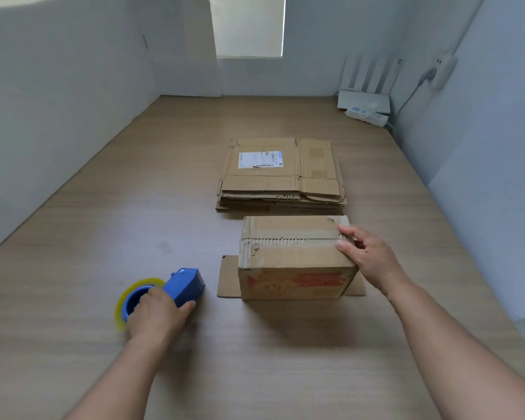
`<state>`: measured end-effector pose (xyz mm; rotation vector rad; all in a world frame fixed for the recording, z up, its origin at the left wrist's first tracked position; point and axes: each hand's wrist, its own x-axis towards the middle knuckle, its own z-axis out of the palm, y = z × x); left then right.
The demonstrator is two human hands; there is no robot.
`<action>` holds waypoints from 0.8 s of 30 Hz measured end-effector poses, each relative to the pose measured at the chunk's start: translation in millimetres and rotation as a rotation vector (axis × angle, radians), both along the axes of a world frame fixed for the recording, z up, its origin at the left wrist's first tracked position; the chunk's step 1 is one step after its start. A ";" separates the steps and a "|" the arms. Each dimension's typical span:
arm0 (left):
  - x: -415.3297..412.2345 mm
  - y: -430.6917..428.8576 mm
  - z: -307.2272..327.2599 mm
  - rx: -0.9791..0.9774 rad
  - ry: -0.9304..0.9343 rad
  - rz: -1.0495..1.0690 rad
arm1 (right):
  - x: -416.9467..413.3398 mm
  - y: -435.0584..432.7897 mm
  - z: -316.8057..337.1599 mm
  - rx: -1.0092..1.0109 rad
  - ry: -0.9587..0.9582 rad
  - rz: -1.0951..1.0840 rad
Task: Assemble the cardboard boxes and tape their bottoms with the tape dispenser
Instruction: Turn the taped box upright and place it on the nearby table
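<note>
An assembled cardboard box (pixel 294 259) stands upside down on the wooden table (pixel 134 207), its bottom flaps folded shut on top and its lower flaps splayed flat on the table. My right hand (pixel 364 256) rests on the box's right top edge, with the thumb on top and the fingers over the side. Left of the box lies a blue tape dispenser (pixel 184 286) with a yellowish roll of tape (pixel 134 291). My left hand (pixel 158 316) grips the dispenser from the near side. Behind the box lies a stack of flattened cardboard boxes (pixel 281 174), the top one with a white label.
A white router (pixel 365 98) with upright antennas and a power strip (pixel 367 115) sit at the back right corner, with a cable running up the right wall. Grey walls close in the table on the left, back and right.
</note>
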<state>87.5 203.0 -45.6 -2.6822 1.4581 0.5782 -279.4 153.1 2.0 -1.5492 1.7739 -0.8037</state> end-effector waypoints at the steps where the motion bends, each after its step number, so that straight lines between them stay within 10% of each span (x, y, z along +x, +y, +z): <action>1: 4.1 -4.7 -1.8 0.011 0.034 0.011 | 0.1 0.2 0.2 0.001 -0.003 -0.001; 15: -31.0 -45.1 119.1 -0.415 0.583 -0.116 | 0.7 3.4 4.8 0.007 0.030 0.027; 24: -109.6 -59.4 152.2 -0.039 0.611 -0.721 | -5.5 0.7 -0.5 -0.018 0.046 0.051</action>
